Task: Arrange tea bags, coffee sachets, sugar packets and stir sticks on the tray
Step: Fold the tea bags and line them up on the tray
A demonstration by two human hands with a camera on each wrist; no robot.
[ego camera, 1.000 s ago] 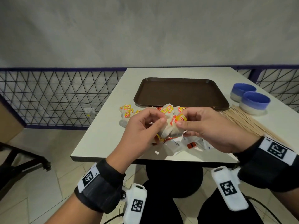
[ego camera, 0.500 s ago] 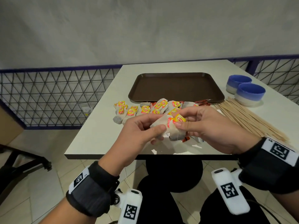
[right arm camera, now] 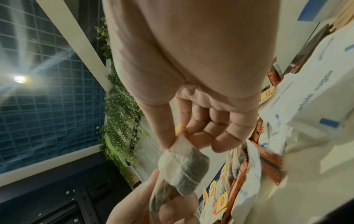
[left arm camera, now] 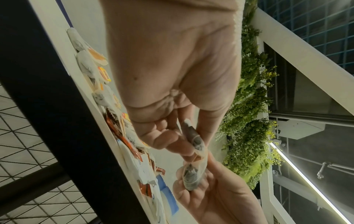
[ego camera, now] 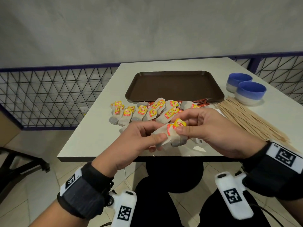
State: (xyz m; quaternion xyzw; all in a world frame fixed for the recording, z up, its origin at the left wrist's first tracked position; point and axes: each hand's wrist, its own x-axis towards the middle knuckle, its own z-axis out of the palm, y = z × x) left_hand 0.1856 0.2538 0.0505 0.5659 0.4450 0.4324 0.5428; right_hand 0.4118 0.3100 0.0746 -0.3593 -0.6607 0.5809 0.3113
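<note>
1. Tea bags (ego camera: 170,136) are held in both hands, just above the near edge of the tabletop (ego camera: 91,133).
2. The left hand (ego camera: 136,141) pinches one end of the tea bags between thumb and fingers. Its other fingers are curled.
3. The right hand (ego camera: 211,128) pinches the yellow tag (ego camera: 179,124) and the top of a tea bag with thumb and first finger. Its other fingers are bent loosely.
4. From the right wrist, two tea bags (right arm camera: 184,165) show, one partly over the other.
5. The tray (ego camera: 173,86) is brown and lies far back on the tabletop.
6. Two blue bowls (ego camera: 246,89) stand right of the tray, touching each other. What is in them cannot be seen.
7. More tea bags (ego camera: 144,112) lie in a heap between the tray and the hands.
8. Red sachets (ego camera: 201,102) peek out from under that heap, mostly hidden.
9. Sticks (ego camera: 249,118) lie in a fan on the right.
10. White sugar packets (right arm camera: 310,84) lie under the right hand, mostly hidden from the head view.
</note>
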